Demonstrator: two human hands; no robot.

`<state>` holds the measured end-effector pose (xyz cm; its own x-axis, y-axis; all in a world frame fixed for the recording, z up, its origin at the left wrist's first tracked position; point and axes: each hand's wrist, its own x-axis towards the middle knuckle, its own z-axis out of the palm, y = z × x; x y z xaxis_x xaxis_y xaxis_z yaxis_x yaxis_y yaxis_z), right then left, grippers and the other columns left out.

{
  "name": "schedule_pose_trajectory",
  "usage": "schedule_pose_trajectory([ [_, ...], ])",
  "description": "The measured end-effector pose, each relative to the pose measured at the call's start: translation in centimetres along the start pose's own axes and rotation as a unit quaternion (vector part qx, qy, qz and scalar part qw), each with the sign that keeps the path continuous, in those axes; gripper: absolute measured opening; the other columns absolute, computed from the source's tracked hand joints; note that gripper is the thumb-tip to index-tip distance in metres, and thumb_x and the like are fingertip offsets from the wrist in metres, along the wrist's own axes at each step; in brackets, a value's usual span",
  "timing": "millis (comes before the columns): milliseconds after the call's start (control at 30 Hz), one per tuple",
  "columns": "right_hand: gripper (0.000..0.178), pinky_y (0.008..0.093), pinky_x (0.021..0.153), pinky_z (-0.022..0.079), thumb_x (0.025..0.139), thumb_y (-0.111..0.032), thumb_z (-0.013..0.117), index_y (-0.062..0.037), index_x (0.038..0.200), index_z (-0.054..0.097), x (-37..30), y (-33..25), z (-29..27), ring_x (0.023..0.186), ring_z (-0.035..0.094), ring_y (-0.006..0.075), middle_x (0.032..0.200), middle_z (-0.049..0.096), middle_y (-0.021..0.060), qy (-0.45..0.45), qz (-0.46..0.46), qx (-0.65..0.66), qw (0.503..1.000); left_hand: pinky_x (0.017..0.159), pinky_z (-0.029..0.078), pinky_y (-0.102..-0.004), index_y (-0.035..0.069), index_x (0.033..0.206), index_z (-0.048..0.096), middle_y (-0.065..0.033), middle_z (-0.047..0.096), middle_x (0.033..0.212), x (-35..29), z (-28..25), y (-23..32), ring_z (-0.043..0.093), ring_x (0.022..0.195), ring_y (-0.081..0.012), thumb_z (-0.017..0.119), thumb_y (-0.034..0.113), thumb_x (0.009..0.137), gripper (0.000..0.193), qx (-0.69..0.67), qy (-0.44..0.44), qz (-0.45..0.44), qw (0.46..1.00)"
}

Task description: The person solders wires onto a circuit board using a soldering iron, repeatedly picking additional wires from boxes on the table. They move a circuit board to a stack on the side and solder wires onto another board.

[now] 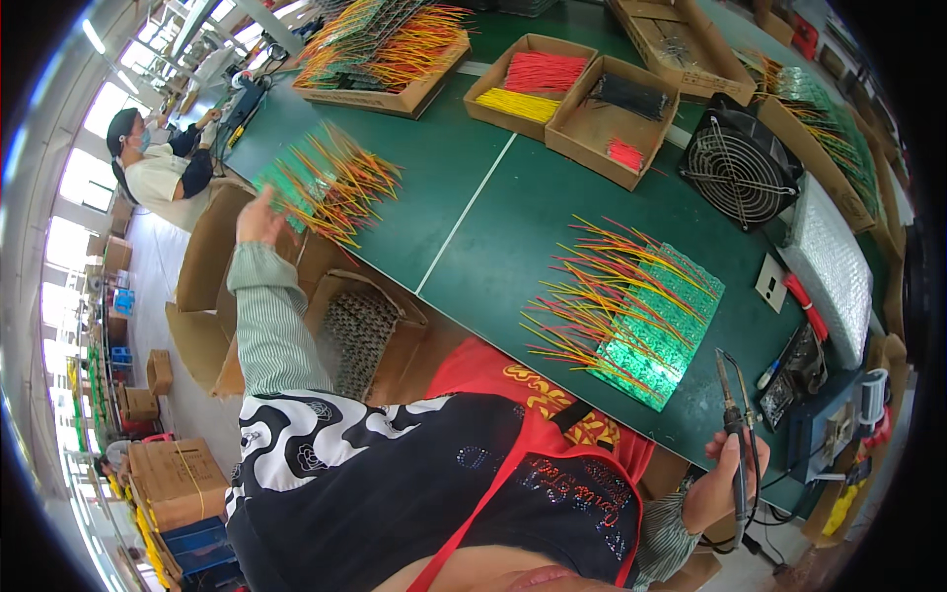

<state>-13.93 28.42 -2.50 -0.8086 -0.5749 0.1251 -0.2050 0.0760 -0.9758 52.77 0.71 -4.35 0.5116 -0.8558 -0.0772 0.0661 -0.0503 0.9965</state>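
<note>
Near the hands, on the bench [493,247], are two green boards: one [286,180] at the left hand [258,219], fingers at its edge, grip unclear; the other [663,340] beyond the right hand [720,483], shiny, its many red and yellow wires [557,306] fanning leftward. The right hand grasps one iron [736,426]. Farther off stands one fan [740,170].

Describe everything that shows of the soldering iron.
The soldering iron is slim, with a dark handle and a narrow, metallic-looking shaft; a thin bent tube runs alongside. The right hand holds it at the near edge of the table, tip pointing away from the body, close to the wired green panel but apparently not touching it. Heat cannot be seen.
</note>
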Motion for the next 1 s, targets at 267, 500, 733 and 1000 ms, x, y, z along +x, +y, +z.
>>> schedule_pose_trajectory([
  [267, 0.018, 0.0239, 0.056, 0.047, 0.081, -0.006, 0.058, 0.0028, 0.096, 0.054, -0.1, 0.0, -0.6, 0.057, 0.056, 0.0137, 0.073, 0.061, 0.0121, 0.002, 0.007, -0.002, 1.000, 0.067, 0.049, -0.0366, -0.001, 0.096, 0.063, -0.0134, 0.064, 0.079, 2.4, 0.0, -2.1, 0.063, 0.072, -0.0263, 0.065, 0.037, 0.079, 0.042, 0.534, 0.175, 0.016, 0.827],
  [500, 0.017, 0.0241, 0.056, 0.050, 0.081, -0.002, 0.059, 0.0025, 0.096, 0.054, 0.4, -0.3, 0.4, 0.059, 0.060, 0.0147, 0.074, 0.062, 0.0133, -0.014, 0.025, 0.029, 0.999, 0.072, 0.048, -0.0334, 0.003, 0.090, 0.063, -0.0108, 0.063, 0.084, -4.3, 23.1, 2.1, 0.061, 0.078, -0.0232, 0.065, 0.017, 0.079, 0.018, 0.419, -0.144, 0.355, 0.823],
  [733, 0.017, 0.0260, 0.057, 0.053, 0.081, 0.000, 0.060, 0.0030, 0.096, 0.053, 1.0, -0.8, 1.1, 0.064, 0.063, 0.0166, 0.077, 0.062, 0.0133, -0.025, 0.040, 0.036, 0.998, 0.076, 0.046, -0.0380, 0.004, 0.089, 0.058, -0.0122, 0.057, 0.084, -9.6, 46.3, -0.1, 0.058, 0.085, -0.0288, 0.067, 0.017, 0.076, 0.020, 0.454, -0.364, 0.541, 0.607],
  [1000, 0.017, 0.0258, 0.058, 0.054, 0.079, 0.001, 0.061, 0.0037, 0.094, 0.052, 1.9, -1.5, 1.8, 0.065, 0.063, 0.0167, 0.078, 0.061, 0.0133, -0.011, 0.063, 0.015, 0.998, 0.081, 0.049, -0.0403, 0.006, 0.092, 0.062, -0.0102, 0.059, 0.098, -10.2, 57.1, -2.5, 0.057, 0.097, -0.0287, 0.067, 0.022, 0.077, 0.022, 0.618, -0.317, 0.531, 0.485],
])
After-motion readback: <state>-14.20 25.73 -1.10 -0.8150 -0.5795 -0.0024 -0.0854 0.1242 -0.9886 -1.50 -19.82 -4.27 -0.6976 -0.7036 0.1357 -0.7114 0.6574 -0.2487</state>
